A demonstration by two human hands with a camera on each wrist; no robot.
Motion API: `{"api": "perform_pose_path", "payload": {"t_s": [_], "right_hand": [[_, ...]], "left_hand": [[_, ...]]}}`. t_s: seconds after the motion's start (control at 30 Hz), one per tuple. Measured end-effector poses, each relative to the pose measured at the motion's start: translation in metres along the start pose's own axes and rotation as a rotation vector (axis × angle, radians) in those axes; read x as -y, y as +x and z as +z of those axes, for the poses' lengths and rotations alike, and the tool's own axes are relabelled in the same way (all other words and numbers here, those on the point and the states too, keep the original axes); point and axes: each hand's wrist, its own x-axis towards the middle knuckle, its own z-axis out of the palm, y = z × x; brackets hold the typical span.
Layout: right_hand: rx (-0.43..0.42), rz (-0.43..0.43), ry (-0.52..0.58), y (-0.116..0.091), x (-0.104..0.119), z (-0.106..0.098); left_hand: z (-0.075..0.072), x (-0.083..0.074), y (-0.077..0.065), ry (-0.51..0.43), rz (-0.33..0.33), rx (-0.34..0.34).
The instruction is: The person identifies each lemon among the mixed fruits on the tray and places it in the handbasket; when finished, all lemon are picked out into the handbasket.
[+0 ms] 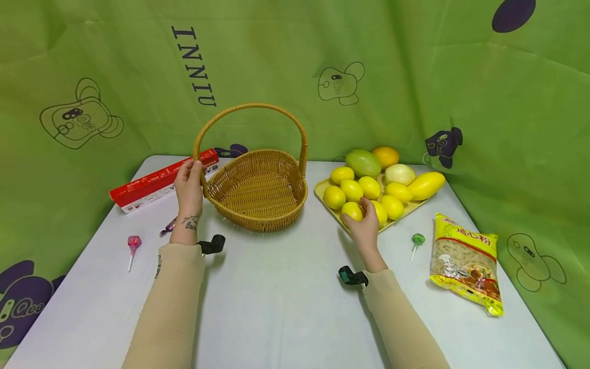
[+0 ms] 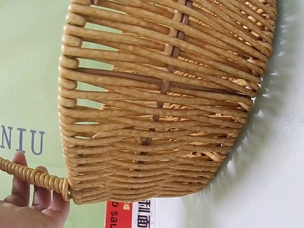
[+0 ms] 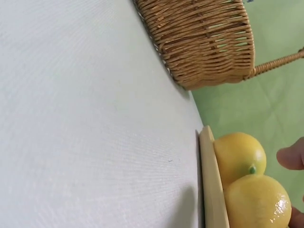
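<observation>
A wicker basket (image 1: 258,221) with a tall arched handle (image 1: 252,106) stands at the middle back of the table. My left hand (image 1: 188,189) grips the handle's lower left end, thumb in front; the left wrist view shows fingers (image 2: 42,192) wrapped behind it. Over the front of a pale yellow tray (image 1: 328,209), my right hand (image 1: 367,233) reaches around a lemon (image 1: 352,210), fingers spread. In the right wrist view one fingertip (image 3: 287,156) stays apart from the front lemon (image 3: 256,202), which partly hides another finger.
More lemons (image 1: 352,190), a green mango (image 1: 363,163) and other yellow fruit share the tray. To the right are a green lollipop (image 1: 417,239) and a yellow snack bag (image 1: 465,264). On the left lie a red box (image 1: 156,182), a purple-wrapped candy (image 1: 168,226) and a pink lollipop (image 1: 133,243).
</observation>
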Motion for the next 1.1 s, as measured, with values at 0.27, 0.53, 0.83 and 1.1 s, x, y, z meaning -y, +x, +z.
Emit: {"api": "perform_pose_path", "payload": {"t_s": [0.27,0.53,0.83,1.1], "right_hand": [[0.004,0.015,-0.052,0.0,-0.001,0.002],[0.026,0.024,-0.104,0.002,0.001,0.007],[0.054,0.063,-0.165,0.006,0.006,0.013],[0.073,0.057,-0.224,0.008,0.003,0.015]], "left_hand": [[-0.001,0.002,0.0,0.001,0.007,0.011],[-0.002,0.002,0.001,0.013,0.035,0.022],[-0.006,0.001,0.005,-0.135,0.011,0.092],[-0.005,0.001,0.008,-0.162,0.031,0.182]]}}
